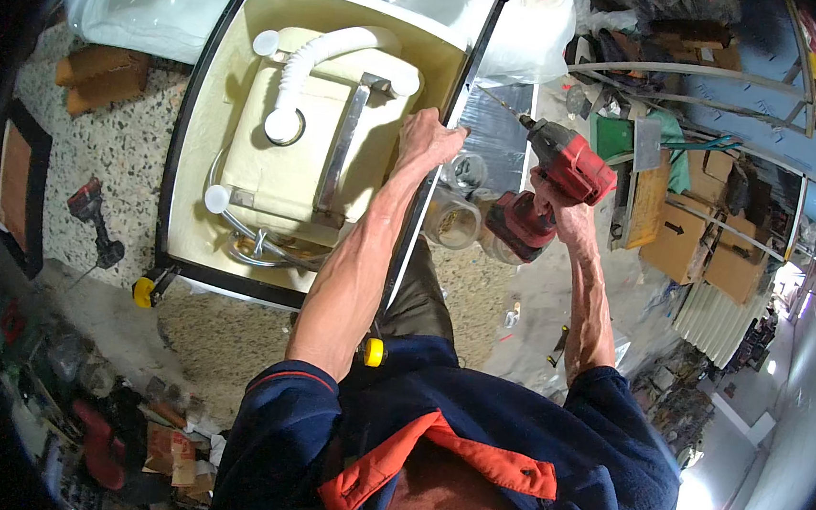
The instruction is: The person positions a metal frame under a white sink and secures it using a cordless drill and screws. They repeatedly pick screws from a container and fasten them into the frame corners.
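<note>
A red and black cordless drill (573,163) is in my right hand (558,202), whose fingers wrap round its grip. Its long thin bit points up and left toward the black frame (480,64). My left hand (428,142) reaches over the right side of a cream tub underside (255,128), its fingers closed at the frame's edge. What they pinch, if anything, is hidden. On the tub lie a white corrugated drain hose (292,78) with white caps, a metal bar (342,149) and a coiled grey hose (260,243).
Clear plastic jars (451,222) stand just right of the frame. A second drill (96,221) lies on the speckled floor at left, near a piece of cardboard (104,78). Yellow feet (144,292) stick out from the frame's corners. Cardboard boxes (675,240) stand at right.
</note>
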Motion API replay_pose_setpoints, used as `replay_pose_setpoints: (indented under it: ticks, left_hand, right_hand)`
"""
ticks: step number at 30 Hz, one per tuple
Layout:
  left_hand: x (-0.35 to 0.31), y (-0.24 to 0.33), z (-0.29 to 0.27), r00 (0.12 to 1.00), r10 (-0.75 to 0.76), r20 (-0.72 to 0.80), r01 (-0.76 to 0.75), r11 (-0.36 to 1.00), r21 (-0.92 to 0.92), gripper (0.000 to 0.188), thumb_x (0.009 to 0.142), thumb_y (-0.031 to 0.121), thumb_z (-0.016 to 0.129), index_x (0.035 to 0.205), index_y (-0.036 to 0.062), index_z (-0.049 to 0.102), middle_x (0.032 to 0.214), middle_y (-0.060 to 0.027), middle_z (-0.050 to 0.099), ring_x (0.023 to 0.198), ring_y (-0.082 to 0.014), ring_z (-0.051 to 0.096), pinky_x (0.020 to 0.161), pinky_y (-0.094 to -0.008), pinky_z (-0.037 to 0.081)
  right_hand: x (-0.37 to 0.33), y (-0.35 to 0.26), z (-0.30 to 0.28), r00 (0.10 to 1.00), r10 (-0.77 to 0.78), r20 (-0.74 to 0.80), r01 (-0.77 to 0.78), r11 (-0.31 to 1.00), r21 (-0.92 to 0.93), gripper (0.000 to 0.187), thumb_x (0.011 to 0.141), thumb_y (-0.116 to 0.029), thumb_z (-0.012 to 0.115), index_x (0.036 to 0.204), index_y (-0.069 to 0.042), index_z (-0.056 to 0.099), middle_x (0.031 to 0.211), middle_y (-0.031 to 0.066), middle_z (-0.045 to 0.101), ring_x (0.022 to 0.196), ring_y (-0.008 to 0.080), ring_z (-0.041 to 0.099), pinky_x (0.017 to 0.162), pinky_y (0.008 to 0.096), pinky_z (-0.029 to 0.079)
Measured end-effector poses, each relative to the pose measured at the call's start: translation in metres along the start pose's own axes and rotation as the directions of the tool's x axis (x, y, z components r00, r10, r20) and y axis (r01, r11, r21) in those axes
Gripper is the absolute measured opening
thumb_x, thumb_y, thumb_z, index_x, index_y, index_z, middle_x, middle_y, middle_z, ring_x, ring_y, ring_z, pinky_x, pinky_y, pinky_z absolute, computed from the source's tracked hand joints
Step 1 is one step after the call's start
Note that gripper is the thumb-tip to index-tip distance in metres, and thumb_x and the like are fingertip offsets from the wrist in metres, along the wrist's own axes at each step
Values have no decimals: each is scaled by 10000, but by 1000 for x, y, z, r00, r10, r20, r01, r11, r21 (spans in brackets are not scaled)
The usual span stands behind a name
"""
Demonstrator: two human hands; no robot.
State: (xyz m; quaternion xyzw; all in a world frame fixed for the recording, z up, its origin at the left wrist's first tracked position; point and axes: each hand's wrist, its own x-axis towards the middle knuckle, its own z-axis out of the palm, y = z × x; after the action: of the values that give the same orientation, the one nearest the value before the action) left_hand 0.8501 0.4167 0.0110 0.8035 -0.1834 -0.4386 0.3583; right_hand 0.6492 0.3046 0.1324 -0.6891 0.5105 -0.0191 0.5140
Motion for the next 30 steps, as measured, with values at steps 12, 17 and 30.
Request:
replay_pose_setpoints:
  ticks: [12, 17, 30]
  left_hand:
    - [-2, 5, -1, 1000, 13, -2, -13, 1000, 17, 344, 769, 290, 708, 939, -9, 680, 969, -234, 694, 986, -351, 652, 910, -452, 488]
    - [-3, 0, -5, 1000, 19, -6, -19, 999, -28, 330, 732, 245, 655, 899, -39, 679, 860, -257, 693, 870, -387, 686, 817, -448, 537]
    - [31, -28, 34, 991, 121, -50, -120, 993, 17, 497, 759, 404, 740, 1013, -22, 709, 1007, -266, 695, 1010, -396, 673, 899, -450, 538]
  right_hand:
    - [7, -36, -11, 994, -79, 82, 93, 979, -182, 182, 828, -207, 730, 839, -73, 608, 587, -17, 528, 497, 92, 497, 477, 279, 386]
    - [13, -30, -13, 996, -85, 26, 89, 975, -206, 185, 827, -171, 731, 918, -85, 594, 664, -18, 543, 550, 99, 504, 507, 288, 404]
    - [10, -151, -5, 977, -104, 186, 169, 908, -384, 545, 756, -14, 704, 1280, -53, 562, 1146, 83, 660, 1055, 179, 615, 929, 322, 486]
